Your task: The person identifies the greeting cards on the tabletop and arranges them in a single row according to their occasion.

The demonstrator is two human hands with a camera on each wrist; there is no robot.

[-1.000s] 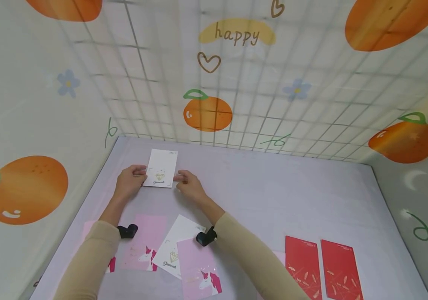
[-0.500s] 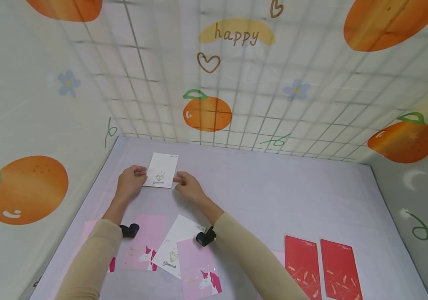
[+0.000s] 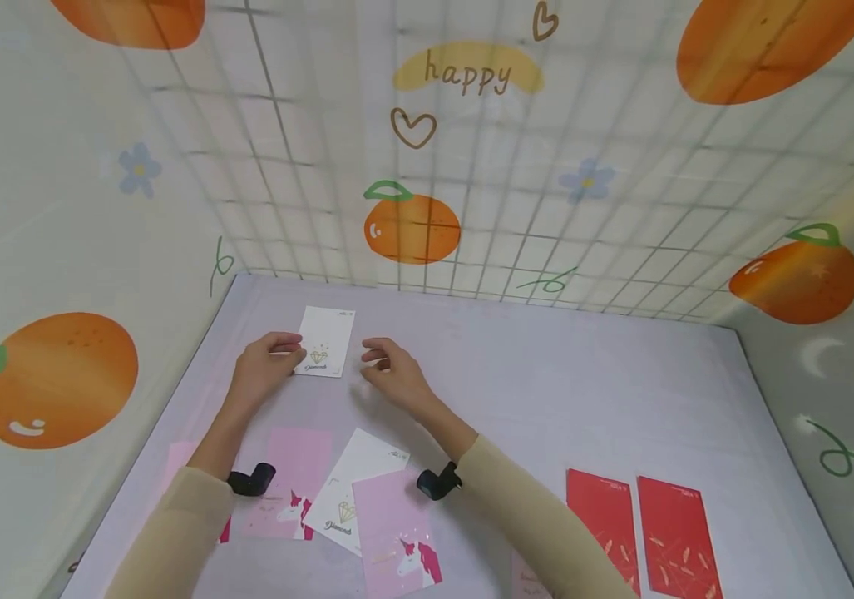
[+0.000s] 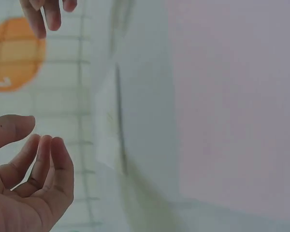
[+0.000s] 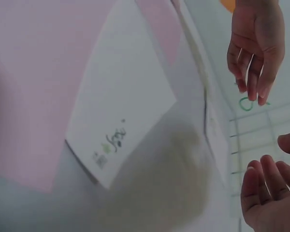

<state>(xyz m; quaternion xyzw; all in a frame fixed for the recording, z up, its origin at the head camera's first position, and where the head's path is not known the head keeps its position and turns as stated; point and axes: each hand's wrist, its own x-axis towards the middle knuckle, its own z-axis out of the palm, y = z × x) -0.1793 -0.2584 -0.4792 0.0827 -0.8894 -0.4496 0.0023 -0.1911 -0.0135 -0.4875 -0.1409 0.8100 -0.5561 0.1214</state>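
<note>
A white card [image 3: 326, 341] printed with a gold diamond lies flat toward the back left of the table. My left hand [image 3: 269, 362] hovers over its left edge, overlapping it in the head view. In the left wrist view, the thumb and loosely bent fingers of that left hand [image 4: 34, 179] stand apart with nothing between them. My right hand [image 3: 400, 374] is to the right of the card, off its edge, fingers loosely bent. Closer to me lie another white diamond card [image 3: 344, 491] and, overlapping its corner, a pink unicorn card [image 3: 397, 532].
Another pink unicorn card [image 3: 284, 482] lies near my left forearm, with a further pink one [image 3: 181, 453] partly under the sleeve. At the right front are two red cards [image 3: 679, 537] side by side; my right sleeve covers part of one. Printed curtain walls [image 3: 486, 208] enclose the table.
The white card has come slightly toward me. My right hand has let go of its edge and drawn away to the right, while the left hand has lifted over the card's left edge.
</note>
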